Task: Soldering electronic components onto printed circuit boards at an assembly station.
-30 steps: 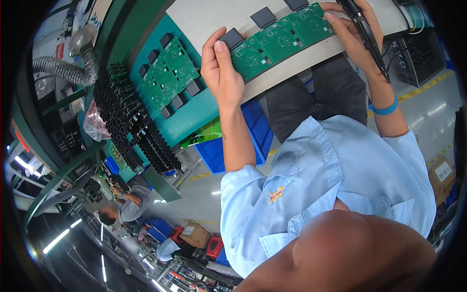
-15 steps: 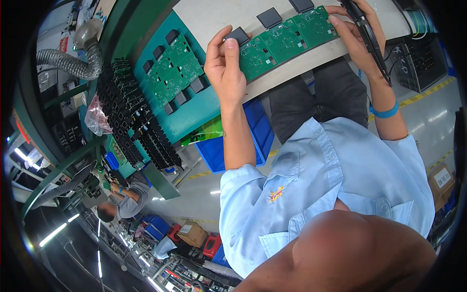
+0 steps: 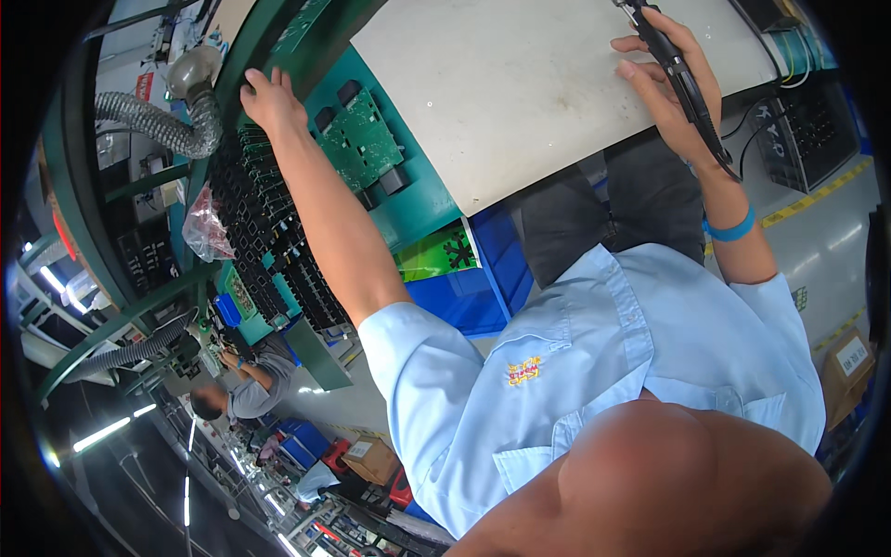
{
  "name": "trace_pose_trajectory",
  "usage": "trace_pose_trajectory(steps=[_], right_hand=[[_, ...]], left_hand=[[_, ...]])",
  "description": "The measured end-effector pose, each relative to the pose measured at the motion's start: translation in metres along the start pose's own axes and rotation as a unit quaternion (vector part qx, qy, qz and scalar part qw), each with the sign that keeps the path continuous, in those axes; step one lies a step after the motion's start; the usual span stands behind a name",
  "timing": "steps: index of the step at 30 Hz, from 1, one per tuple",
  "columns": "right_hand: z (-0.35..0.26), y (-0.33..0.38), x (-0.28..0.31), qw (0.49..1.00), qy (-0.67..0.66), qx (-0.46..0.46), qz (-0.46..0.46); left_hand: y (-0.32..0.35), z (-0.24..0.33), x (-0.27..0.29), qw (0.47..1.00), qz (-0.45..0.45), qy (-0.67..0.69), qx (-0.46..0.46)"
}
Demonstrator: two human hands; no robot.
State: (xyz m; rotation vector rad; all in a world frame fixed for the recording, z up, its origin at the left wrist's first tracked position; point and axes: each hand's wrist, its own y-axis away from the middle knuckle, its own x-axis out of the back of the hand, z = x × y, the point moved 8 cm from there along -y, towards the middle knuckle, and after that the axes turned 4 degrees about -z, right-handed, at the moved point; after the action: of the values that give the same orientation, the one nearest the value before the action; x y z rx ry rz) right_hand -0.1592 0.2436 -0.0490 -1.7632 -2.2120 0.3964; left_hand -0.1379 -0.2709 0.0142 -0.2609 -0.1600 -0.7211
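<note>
The right hand's [image 3: 675, 113] fingers grip a slender black tool [image 3: 686, 88]. At far left, the left hand's [image 3: 275, 104] blurred finger closure is indeterminable, near a flat green circuit panel [image 3: 373, 153] on smooth teal sheeting [image 3: 425, 181].

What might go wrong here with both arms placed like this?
The left forearm reaches across part of the green circuit board, so it might nudge it. It also lies close to the rows of black parts, which could get knocked. The black tool may slip if the right hand loosens its grip.
</note>
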Motion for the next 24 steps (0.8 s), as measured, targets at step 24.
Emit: trace_pose_trajectory(steps=[24], right_hand=[[-0.016,-0.003,0.0,0.986,0.124,0.111,-0.031]], left_hand=[[0.084,-0.018,-0.004,0.833,-0.15,-0.482,-0.228]])
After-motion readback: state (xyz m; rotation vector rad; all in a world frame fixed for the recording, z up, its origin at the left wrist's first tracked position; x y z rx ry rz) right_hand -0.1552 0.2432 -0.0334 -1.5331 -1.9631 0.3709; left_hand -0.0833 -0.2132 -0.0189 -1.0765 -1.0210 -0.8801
